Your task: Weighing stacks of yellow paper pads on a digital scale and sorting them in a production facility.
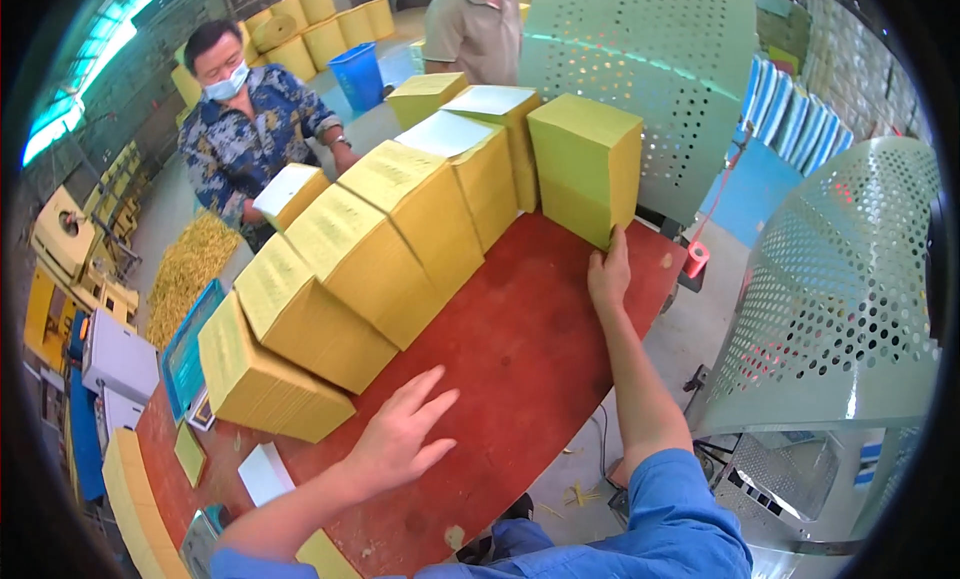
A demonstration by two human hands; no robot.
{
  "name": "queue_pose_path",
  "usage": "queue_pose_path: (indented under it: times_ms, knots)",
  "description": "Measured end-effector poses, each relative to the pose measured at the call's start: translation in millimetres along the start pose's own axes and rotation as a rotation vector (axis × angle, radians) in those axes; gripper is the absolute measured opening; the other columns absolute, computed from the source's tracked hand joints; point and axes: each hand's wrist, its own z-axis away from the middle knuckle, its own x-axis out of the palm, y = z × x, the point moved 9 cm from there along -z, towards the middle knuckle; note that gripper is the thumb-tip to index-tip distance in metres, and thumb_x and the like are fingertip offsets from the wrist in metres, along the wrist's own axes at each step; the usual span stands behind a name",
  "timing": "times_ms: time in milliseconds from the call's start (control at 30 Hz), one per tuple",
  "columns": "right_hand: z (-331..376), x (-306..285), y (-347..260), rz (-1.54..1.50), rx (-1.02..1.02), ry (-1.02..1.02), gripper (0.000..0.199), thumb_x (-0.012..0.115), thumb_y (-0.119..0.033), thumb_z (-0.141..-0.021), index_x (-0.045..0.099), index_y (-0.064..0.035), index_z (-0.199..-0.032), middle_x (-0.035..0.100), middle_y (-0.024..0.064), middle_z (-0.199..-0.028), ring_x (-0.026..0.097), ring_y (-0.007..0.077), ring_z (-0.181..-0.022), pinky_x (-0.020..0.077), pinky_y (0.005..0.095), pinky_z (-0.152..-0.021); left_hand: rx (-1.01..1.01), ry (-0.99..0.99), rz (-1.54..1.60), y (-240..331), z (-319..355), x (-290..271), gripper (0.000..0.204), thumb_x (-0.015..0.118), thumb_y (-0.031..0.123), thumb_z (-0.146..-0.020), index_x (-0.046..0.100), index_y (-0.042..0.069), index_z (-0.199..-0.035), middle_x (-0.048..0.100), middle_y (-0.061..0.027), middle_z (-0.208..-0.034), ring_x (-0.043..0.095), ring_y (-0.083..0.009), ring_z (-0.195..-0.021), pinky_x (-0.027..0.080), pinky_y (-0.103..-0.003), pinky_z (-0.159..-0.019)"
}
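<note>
My left hand (402, 429) is over the red table (500, 349) with its fingers spread and nothing in it. At the far right of the table, my right hand (609, 269) rests against the lower near corner of a tall stack of yellow paper (585, 169). Its fingers are stretched up along the stack's edge, not wrapped around it. A curved row of similar yellow paper stacks (355, 249) runs along the far side of the table. White sheets (447, 135) top a couple of the farther stacks.
Across the table stands a masked person (250, 129) with a yellow block (291, 195); another person (470, 39) is behind. Perforated green metal housings (640, 59) stand at the right. A teal tray (190, 351) and white paper (266, 473) lie at the left, a pink twine spool (696, 259) at the right.
</note>
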Motion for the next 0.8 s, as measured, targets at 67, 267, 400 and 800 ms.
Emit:
queue_pose_path:
  times_ms: [67, 267, 400, 800]
  knots:
    - [-1.1, -3.2, 7.4, 0.000, 0.002, 0.009, 0.065, 0.055, -0.006, -0.084, 0.034, -0.0032, -0.145, 0.045, 0.0193, -0.144, 0.046, 0.0359, -0.129, 0.0407, 0.0419, -0.105, -0.128, 0.049, 0.061, -9.5, 48.5, 2.5, 0.058, 0.074, 0.016, -0.079, 0.054, 0.001, -0.131, 0.039, -0.0235, -0.147, 0.040, -0.0388, -0.135, 0.037, -0.044, -0.109]
    - [54.6, -3.6, -5.6, -0.304, -0.019, 0.103, 0.055, 0.056, 0.004, -0.082, 0.048, -0.0015, -0.136, 0.053, 0.0139, -0.134, 0.055, 0.0275, -0.119, 0.0438, 0.0365, -0.101, -0.492, 0.328, 0.255, 0.6, 229.5, 0.1, 0.047, 0.073, 0.016, -0.082, 0.059, 0.000, -0.123, 0.052, -0.0205, -0.137, 0.057, -0.0354, -0.120, 0.047, -0.041, -0.101]
    - [231.5, -18.2, -94.1, -0.649, 0.153, -0.256, 0.043, 0.053, -0.004, -0.093, 0.050, 0.0013, -0.135, 0.054, 0.0141, -0.134, 0.052, 0.0233, -0.123, 0.0411, 0.0344, -0.104, -0.589, 0.523, 0.300, 14.2, 342.5, 4.7, 0.037, 0.067, 0.014, -0.089, 0.060, 0.001, -0.123, 0.062, -0.0153, -0.125, 0.061, -0.0304, -0.115, 0.049, -0.038, -0.098]
    - [784.7, -105.1, -496.8, -1.277, 0.101, -1.523, 0.031, 0.045, 0.006, -0.086, 0.055, 0.0050, -0.115, 0.065, 0.0137, -0.099, 0.064, 0.0213, -0.085, 0.0521, 0.0337, -0.079, -0.904, 1.063, 0.107, 93.5, 751.3, -22.9, 0.025, 0.067, 0.009, -0.087, 0.065, 0.002, -0.111, 0.068, -0.0118, -0.108, 0.067, -0.0264, -0.097, 0.052, -0.036, -0.083]
